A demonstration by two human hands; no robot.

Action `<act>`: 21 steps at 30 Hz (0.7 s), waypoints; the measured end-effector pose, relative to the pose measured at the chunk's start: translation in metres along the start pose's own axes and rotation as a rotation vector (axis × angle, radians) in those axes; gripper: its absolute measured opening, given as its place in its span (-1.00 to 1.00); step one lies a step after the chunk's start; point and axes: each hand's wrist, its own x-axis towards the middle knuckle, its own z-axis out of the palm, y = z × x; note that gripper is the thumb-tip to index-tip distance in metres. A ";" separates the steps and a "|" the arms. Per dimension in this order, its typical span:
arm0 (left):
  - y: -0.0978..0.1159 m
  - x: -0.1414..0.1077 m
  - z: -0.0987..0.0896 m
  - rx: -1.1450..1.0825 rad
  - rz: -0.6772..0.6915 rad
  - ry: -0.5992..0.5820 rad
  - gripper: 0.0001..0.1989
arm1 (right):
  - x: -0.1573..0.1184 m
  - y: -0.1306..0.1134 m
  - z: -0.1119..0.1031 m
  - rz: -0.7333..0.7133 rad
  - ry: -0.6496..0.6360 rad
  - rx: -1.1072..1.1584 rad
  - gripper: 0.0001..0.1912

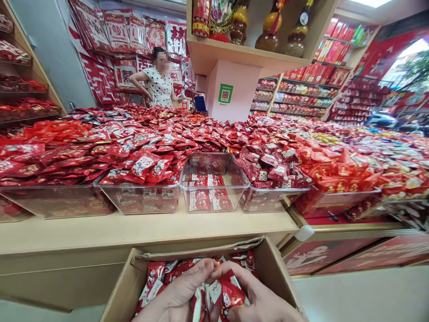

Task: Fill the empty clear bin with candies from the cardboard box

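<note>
My left hand (pixel 182 286) and my right hand (pixel 254 293) meet over an open cardboard box (pixel 281 273), at the bottom of the head view. Between them they grip several small red-and-white candy packets (pixel 232 296). The fingers of both hands are curled and their tips touch at the top. More red-and-white packets (pixel 156 273) fill the box below. Straight ahead on the counter stands a clear plastic bin (pixel 214 181) with a few flat rows of similar packets at its bottom.
Heaped bins of red packets flank the clear one, among them a bin of dark red packets (pixel 275 167) to its right. The pale counter edge (pixel 150 235) runs behind the box. A person (pixel 159 82) stands beyond the heaps. A pillar (pixel 231 89) carries a shelf of gourds.
</note>
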 end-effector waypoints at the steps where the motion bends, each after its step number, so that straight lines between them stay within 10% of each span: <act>1: 0.001 0.000 0.001 -0.006 0.038 0.022 -0.83 | -0.001 -0.001 -0.001 0.006 -0.032 0.068 -0.50; 6: 0.013 -0.001 -0.001 0.041 0.172 0.104 -0.80 | 0.001 -0.007 -0.009 -0.102 0.002 0.421 -0.53; 12: 0.017 -0.002 0.003 0.603 0.297 0.090 -0.79 | 0.015 -0.002 -0.011 -0.099 0.573 0.432 -0.63; 21: 0.005 0.001 0.007 1.307 0.558 0.192 -0.82 | 0.021 0.008 -0.003 -0.011 0.531 0.273 -0.70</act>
